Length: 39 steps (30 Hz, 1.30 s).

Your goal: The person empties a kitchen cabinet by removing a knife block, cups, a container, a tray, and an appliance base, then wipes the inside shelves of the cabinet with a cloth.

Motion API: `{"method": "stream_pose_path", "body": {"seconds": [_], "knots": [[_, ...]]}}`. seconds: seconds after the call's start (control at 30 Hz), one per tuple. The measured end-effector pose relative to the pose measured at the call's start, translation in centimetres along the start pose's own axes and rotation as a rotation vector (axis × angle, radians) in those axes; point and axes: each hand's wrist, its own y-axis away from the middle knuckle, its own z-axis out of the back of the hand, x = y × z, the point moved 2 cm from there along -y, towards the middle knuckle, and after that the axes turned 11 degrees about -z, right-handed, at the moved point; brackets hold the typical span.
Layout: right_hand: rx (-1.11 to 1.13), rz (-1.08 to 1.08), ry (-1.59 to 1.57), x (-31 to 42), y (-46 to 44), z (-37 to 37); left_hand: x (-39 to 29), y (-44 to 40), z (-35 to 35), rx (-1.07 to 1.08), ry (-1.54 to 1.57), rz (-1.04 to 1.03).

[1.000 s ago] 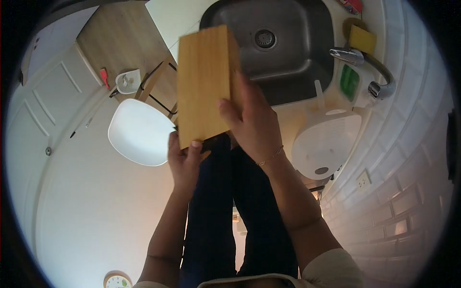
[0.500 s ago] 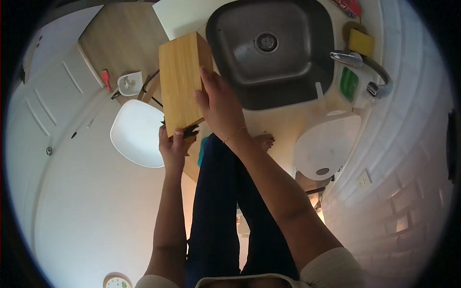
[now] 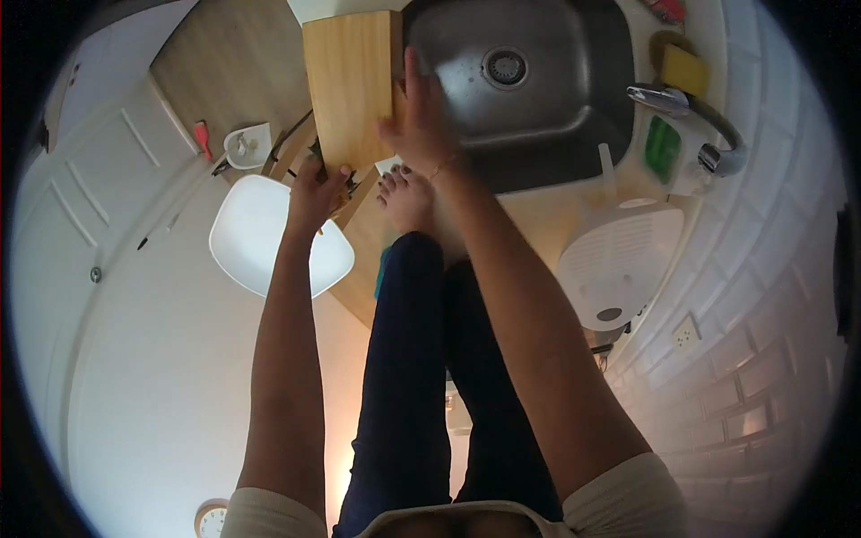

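Observation:
A pale wooden box (image 3: 352, 90) is held out in front of me, beside the left edge of the sink. My left hand (image 3: 316, 190) grips its near end, thumb on the top face. Dark, jagged bits show by that hand; I cannot make out what they are. My right hand (image 3: 423, 121) is against the box's right side, its thumb by the top face and its fingers stretched forward, slightly blurred. The box's underside is hidden.
The metal sink (image 3: 538, 161) has a faucet (image 3: 686, 103) on its right, with a yellow sponge (image 3: 684, 70) nearby. A white chair seat (image 3: 260, 233) is at left, a white plastic board (image 3: 619, 269) at right. My bare foot (image 3: 408, 202) shows below the box.
Both hands have moved forward with the wooden box, away from my body. My foot has come into fuller view, and more of the white seat shows.

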Motion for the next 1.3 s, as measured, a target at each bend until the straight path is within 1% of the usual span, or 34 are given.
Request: {"method": "stream_pose_path", "body": {"seconds": [0.03,0.07,0.13,0.17,0.23,0.27,0.3,0.37,0.4,0.47,0.5,0.53,0.57,0.63,0.67,0.73,0.77,0.8,0.83,0.87,0.9,0.97,1.0,1.07,1.1,1.17,1.2,1.23,1.3], "knots": [[-0.023,0.106,-0.025,0.7,-1.0,0.6,-0.1,-0.1,-0.1,0.021,0.092,0.147],[-0.025,0.107,-0.034,1.9,-2.4,1.2,-0.1,0.0,0.0,0.039,0.181,0.294],[0.052,-0.008,0.291,4.5,-5.6,2.3,0.0,0.0,0.3,0.076,0.192,0.307],[0.051,-0.003,0.289,5.2,-7.7,2.3,-0.1,-0.3,0.3,0.114,0.21,0.306],[0.373,-0.159,0.493,6.0,-10.9,1.3,-1.6,-0.2,0.2,0.095,0.178,0.312],[0.371,-0.154,0.491,6.6,-11.5,1.5,-2.0,-0.2,0.1,0.073,0.152,0.316],[0.44,-0.175,0.541,7.1,-11.9,1.6,-2.2,0.0,0.1,0.065,0.152,0.313],[0.507,-0.189,0.601,6.9,-10.8,0.6,-2.5,0.3,-0.4,0.063,0.509,0.327],[0.319,-0.132,0.427,4.1,-8.2,-1.3,-2.4,0.5,-0.8,0.091,0.507,0.333],[0.119,-0.075,0.267,3.4,-5.5,-1.3,-2.3,0.5,-2.2,0.057,0.593,0.356],[0.068,-0.049,0.293,4.3,-4.4,-0.8,-1.7,0.7,-2.7,0.02,0.662,0.39],[0.022,-0.025,0.316,5.2,-4.0,-0.3,-1.0,0.8,-2.9,-0.008,0.657,0.352],[0.025,-0.029,0.317,6.1,-4.5,0.5,-0.9,0.8,-2.8,-0.008,0.658,0.357],[0.13,-0.217,0.389,6.5,-6.1,2.1,-1.5,0.7,-2.7,0.063,0.473,0.301],[0.126,-0.224,0.394,5.2,-7.1,1.9,-2.6,0.4,-2.2,0.072,0.477,0.302],[0.571,-0.307,0.087,1.4,-8.8,0.0,-4.5,0.0,-1.1,0.142,0.688,0.498],[0.566,-0.31,0.09,0.5,-8.2,-0.2,-1.1,-1.4,0.1,0.152,0.558,0.415],[0.526,-0.296,-0.002,-0.1,-7.3,-0.4,-3.2,-2.2,0.7,0.044,0.562,0.399],[0.487,-0.283,-0.092,-0.4,-6.5,-0.4,2.3,-4.7,1.5,0.041,0.637,0.35],[0.467,-0.321,-0.144,-0.4,-6.0,-0.2,0.7,-6.0,2.2,0.072,0.586,0.272],[0.465,-0.322,-0.135,0.0,-5.9,0.3,-0.5,-7.2,2.3,0.098,0.611,0.272],[0.484,-0.338,-0.18,0.4,-4.9,0.8,-1.4,-9.4,1.5,-0.017,0.639,0.2],[0.483,-0.342,-0.176,0.4,-4.4,0.7,-1.6,-9.5,0.9,-0.014,0.643,0.202],[0.454,-0.284,-0.249,0.9,-3.5,0.5,-1.9,-9.5,0.4,-0.257,0.729,0.14],[0.456,-0.283,-0.243,1.4,-2.7,0.5,-2.2,-8.9,0.1,-0.259,0.735,0.14],[0.261,-0.201,0.245,2.3,-0.9,0.8,-2.9,-6.7,-0.1,-0.384,0.919,0.054],[0.125,-0.044,0.269,1.9,0.0,0.3,-2.1,-6.1,0.1,-0.373,0.968,0.001],[0.123,-0.042,0.27,1.1,0.3,-0.2,-1.3,-5.6,0.4,-0.372,0.969,-0.002],[0.101,0.041,0.226,0.8,0.9,-0.3,-1.1,-4.4,0.6,-0.361,0.786,0.009]]}}
